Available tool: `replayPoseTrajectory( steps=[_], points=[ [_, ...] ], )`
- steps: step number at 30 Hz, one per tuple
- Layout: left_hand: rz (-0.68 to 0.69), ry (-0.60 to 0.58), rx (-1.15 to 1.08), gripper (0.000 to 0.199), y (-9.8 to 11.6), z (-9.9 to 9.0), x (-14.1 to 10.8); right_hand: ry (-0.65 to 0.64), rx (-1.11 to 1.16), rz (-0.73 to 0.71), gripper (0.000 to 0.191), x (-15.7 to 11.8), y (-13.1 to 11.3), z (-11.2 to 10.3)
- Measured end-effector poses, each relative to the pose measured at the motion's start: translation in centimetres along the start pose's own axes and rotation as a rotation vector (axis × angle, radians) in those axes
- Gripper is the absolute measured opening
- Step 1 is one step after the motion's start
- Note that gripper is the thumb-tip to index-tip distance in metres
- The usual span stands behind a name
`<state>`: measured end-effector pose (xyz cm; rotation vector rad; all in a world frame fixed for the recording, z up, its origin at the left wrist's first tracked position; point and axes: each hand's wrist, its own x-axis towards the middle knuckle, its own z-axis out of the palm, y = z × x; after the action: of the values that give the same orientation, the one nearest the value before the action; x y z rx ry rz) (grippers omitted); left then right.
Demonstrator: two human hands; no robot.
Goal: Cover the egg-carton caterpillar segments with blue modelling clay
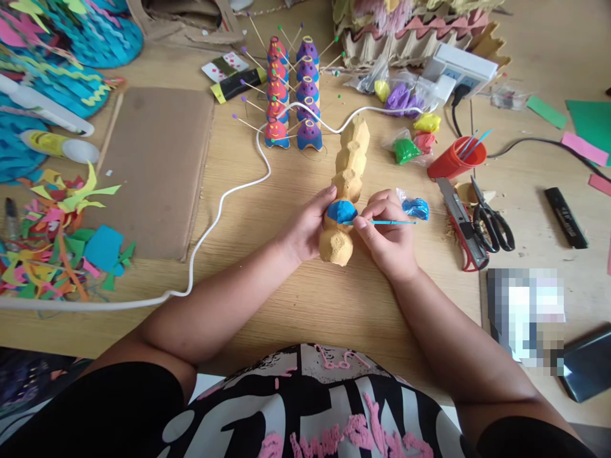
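Note:
A yellow, bumpy strip of egg carton (348,181) lies lengthwise in front of me. Around its left side my left hand (310,222) is closed, fingers partly hidden beneath it. One bump near the close end carries a patch of blue clay (340,210). My right hand (387,232) pinches a thin light-blue modelling tool (394,222), its tip at the right edge of the blue patch. Just beyond that hand sits a small plastic bag of blue clay (415,208).
Painted red figures (277,105) and purple figures (309,105) stand in two rows behind. A white cable (224,203) crosses the table. To the right are a red cup (456,159), a box cutter (463,222) and scissors (491,222); cardboard (157,172) lies left.

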<state>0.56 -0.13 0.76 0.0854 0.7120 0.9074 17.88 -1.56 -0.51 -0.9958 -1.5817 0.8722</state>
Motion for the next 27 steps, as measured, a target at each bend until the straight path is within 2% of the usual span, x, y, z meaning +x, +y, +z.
replayPoseTrajectory(
  steps=[8,27],
  points=[
    [0.009,-0.012,0.001,0.031,-0.09,-0.04,0.07,0.02,-0.008,-0.021,0.035,0.05,0.18,0.17],
    [-0.012,-0.001,0.019,0.029,0.2,-0.21,0.23,0.033,-0.102,-0.062,0.035,0.0,0.0,0.32]
  ],
)
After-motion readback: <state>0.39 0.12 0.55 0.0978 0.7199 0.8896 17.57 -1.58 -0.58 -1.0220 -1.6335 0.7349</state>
